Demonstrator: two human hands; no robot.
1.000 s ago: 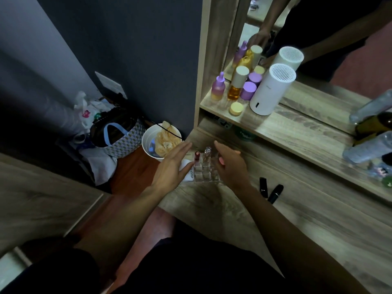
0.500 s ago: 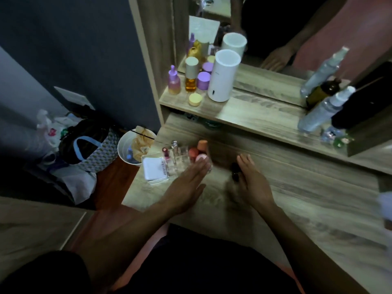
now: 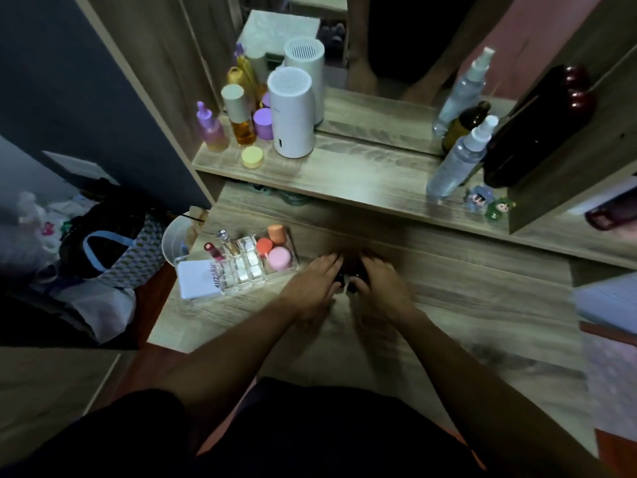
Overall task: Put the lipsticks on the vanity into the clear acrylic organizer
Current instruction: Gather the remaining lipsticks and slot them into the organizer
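On the vanity top (image 3: 448, 305), the clear acrylic organizer (image 3: 241, 267) is sitting at about ten o'clock from the two hands, near them but not touching. Inside it, going left to right, a white card-like box (image 3: 198, 279) is lying in the flat left section, one red-capped lipstick (image 3: 214, 251) and one clear-topped tube (image 3: 225, 240) are standing in the small slots, and three round sponges, two orange (image 3: 272, 240) and one pink (image 3: 279, 258), are filling the right compartment.

The left hand (image 3: 312, 288) is lying palm down just to the right of the organizer, fingers bent over a black lipstick (image 3: 339, 279) at its fingertips; whether it is actually gripping the tube cannot be told. The right hand (image 3: 377, 288) is pressing in beside it, at three o'clock from the left, its fingers curling over a second black lipstick (image 3: 355, 282); its grip cannot be told either. The two dark tubes are lying between the hands, close together and mostly hidden.

On the shelf at twelve o'clock, one purple dropper bottle (image 3: 212, 131), one amber bottle (image 3: 241, 115), one purple jar (image 3: 263, 123), one yellow jar (image 3: 252, 157) and one white cylinder (image 3: 292, 113) are standing at the left; at the right, one clear spray bottle (image 3: 458, 160) and two small figurines (image 3: 486, 203) are standing before the mirror.
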